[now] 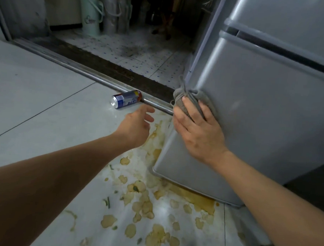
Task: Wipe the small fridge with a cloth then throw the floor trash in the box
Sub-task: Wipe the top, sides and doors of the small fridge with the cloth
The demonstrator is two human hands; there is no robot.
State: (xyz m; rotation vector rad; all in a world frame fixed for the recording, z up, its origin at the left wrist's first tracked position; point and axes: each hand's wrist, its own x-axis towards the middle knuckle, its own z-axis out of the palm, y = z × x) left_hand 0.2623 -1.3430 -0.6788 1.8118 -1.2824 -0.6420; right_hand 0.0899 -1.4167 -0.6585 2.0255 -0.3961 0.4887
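- Head cam: silver small fridge (260, 101) fills the right side
- yellowish spill (153, 215) spreads on the floor below it
- right hand (198, 132) presses grey cloth (186, 101) flat on the door's left edge
- left hand (137, 127) hangs loose, empty, near a can (126, 101) lying by the door track

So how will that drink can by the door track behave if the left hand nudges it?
The can lies on its side on smooth tile, so it would probably roll. It looks like thin metal, likely light. The left hand hovers open, not touching.

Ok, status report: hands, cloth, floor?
Right hand pressing grey cloth on silver fridge door. Left hand open, empty. Blue drink can lying on floor, yellow spill underfoot.
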